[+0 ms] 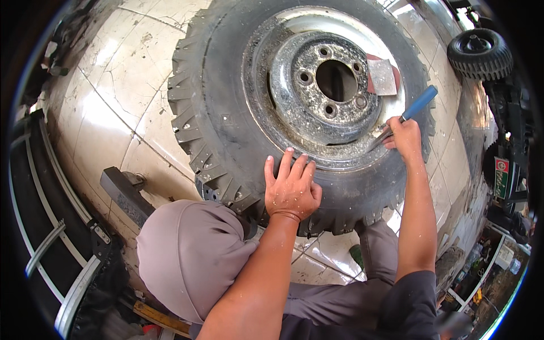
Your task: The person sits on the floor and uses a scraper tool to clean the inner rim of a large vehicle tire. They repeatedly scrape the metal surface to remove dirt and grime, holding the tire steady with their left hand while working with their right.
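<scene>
A large treaded tire (226, 107) lies flat on the floor in front of me. Its steel wheel rim (317, 130) is speckled with flaking paint and rust around a round center hole. My left hand (292, 190) rests open on the near sidewall, its fingertips close to the rim's edge. Closed around a blue-handled scraper (419, 103), my right hand (404, 137) holds the metal end down against the rim's near right side. On the rim's right part lies a folded piece of sandpaper (382, 77), reddish with a pale back.
Cracked tiles (122, 85) cover the floor around the tire. A dark bracket-like block (126, 195) stands left of my knee. Ladder-like metal rails (62, 226) run along the left. A small wheel (479, 54) sits at the far right, above a cluttered metal shelf (481, 272).
</scene>
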{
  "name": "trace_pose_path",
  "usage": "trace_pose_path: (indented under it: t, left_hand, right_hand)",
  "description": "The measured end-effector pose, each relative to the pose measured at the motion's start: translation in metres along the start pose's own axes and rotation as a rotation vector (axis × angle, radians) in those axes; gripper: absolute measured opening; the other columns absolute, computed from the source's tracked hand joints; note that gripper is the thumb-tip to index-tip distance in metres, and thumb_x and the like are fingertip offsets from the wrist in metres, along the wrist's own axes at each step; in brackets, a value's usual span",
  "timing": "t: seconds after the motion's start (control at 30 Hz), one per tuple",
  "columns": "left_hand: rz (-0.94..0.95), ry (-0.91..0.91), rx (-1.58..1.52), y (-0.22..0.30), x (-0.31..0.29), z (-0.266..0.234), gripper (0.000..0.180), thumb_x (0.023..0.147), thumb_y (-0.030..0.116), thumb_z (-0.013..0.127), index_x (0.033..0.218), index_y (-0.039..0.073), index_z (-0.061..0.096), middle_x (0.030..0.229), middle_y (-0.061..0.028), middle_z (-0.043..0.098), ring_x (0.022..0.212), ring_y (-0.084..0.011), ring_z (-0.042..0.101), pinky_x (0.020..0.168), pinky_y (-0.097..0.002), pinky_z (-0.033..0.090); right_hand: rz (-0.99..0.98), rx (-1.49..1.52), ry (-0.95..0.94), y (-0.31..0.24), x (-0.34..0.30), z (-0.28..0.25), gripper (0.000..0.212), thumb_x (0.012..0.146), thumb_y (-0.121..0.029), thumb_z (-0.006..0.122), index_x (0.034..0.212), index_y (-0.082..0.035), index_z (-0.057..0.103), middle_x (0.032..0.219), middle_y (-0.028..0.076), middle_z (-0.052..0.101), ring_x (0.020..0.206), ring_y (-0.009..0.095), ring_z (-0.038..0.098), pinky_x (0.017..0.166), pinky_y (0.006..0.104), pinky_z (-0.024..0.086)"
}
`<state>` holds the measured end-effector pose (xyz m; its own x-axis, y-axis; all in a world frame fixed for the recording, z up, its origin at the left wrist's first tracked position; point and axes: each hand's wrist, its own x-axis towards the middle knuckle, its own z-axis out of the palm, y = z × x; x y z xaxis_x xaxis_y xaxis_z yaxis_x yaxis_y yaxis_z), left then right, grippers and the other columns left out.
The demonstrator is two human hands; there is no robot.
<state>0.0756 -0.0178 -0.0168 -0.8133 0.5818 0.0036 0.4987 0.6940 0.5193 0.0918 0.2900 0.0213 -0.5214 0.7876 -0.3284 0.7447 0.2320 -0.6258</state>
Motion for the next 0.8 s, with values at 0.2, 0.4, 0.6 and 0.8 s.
trace_pose_path:
  t: [0.2,0.4,0.6,0.8]
  left_hand:
    - [-0.007,0.02,-0.009,0.0,0.003,0.002,0.041,0.076,0.021,0.061,0.114,0.017,0.073,0.131,-0.0007,0.065,0.138,-0.0279,0.048,0.119,-0.0624,0.023]
    - [-0.006,0.012,-0.006,0.0,0.003,0.0,0.041,0.076,0.022,0.061,0.114,0.017,0.073,0.131,-0.0005,0.065,0.138,-0.028,0.048,0.119,-0.062,0.024]
    - [-0.006,0.007,-0.007,-0.001,0.0,0.002,0.041,0.076,0.022,0.061,0.115,0.017,0.073,0.131,-0.0009,0.065,0.138,-0.028,0.048,0.119,-0.0621,0.023]
    - [0.006,0.02,0.001,0.001,0.005,0.001,0.042,0.076,0.021,0.061,0.115,0.017,0.073,0.131,-0.0011,0.066,0.138,-0.0279,0.048,0.118,-0.0626,0.023]
  right_hand:
    - [-0.104,-0.058,0.106,-0.012,0.007,-0.016,0.045,0.095,-0.032,0.058,0.085,0.011,0.069,0.068,0.016,0.07,0.057,0.022,0.072,0.052,0.0317,0.057]
    - [-0.063,-0.153,0.064,-0.011,0.006,-0.006,0.044,0.096,-0.032,0.058,0.089,0.01,0.068,0.074,0.014,0.071,0.057,0.021,0.071,0.049,0.0307,0.055]
    - [-0.013,-0.223,0.077,-0.006,0.013,-0.006,0.047,0.095,-0.033,0.06,0.083,0.012,0.066,0.07,0.019,0.071,0.055,0.023,0.072,0.055,0.0339,0.057]
    - [-0.175,0.091,0.161,0.006,0.009,-0.004,0.049,0.096,-0.036,0.061,0.095,0.012,0.07,0.07,0.018,0.072,0.056,0.022,0.071,0.056,0.0327,0.057]
